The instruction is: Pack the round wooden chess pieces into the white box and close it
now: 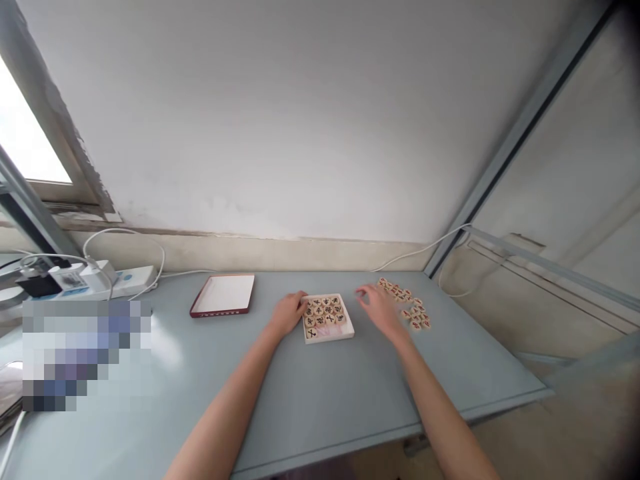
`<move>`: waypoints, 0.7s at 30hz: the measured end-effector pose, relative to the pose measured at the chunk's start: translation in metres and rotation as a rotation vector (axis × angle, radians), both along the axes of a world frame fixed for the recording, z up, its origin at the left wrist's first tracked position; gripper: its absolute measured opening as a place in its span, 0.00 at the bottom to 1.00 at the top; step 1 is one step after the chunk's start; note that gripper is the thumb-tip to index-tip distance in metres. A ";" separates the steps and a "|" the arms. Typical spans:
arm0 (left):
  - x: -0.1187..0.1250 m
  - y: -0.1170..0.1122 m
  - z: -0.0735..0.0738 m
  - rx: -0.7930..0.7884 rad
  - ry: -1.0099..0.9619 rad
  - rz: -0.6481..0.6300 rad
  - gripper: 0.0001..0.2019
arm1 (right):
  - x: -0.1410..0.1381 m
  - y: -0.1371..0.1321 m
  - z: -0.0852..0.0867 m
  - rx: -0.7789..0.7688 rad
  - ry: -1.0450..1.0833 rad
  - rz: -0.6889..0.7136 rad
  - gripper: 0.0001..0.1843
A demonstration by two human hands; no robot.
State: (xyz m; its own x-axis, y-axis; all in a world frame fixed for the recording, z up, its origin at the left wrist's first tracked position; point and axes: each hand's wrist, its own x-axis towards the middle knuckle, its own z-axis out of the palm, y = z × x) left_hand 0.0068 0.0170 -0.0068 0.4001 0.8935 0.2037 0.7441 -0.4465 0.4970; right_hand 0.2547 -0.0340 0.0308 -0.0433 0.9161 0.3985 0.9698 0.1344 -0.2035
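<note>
A small white box (347,329) on the grey table holds several round wooden game pieces with black marks. My left hand (289,311) rests against the box's left edge, fingers curled on its rim. My right hand (379,308) hovers just right of the box, fingers pinched together; whether a piece is in them I cannot make out. More loose wooden pieces (407,303), some with red marks, lie scattered to the right of that hand.
A red-rimmed box lid (223,295) lies open-side up left of the box. A white power strip (127,277) with plugs and cables sits at the far left by the window. The table's front edge (380,435) runs near me; a wall stands behind.
</note>
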 end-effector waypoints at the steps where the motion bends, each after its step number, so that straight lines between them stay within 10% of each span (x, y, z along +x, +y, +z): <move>1: 0.000 0.000 0.000 0.001 -0.004 -0.002 0.16 | 0.019 0.004 -0.003 0.013 -0.083 -0.134 0.11; 7: -0.001 0.001 -0.003 0.002 -0.025 -0.013 0.16 | 0.093 0.015 -0.027 -0.129 -0.227 -0.368 0.11; 21: -0.001 0.002 -0.002 -0.015 -0.026 -0.007 0.16 | 0.102 0.019 -0.033 -0.107 -0.236 -0.341 0.11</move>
State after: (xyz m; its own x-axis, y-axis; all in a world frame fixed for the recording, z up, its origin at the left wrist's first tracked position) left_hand 0.0061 0.0187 -0.0087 0.4015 0.8936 0.2007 0.7278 -0.4444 0.5223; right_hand 0.3572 -0.0148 -0.0020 0.1907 0.9293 0.3162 0.9767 -0.2120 0.0339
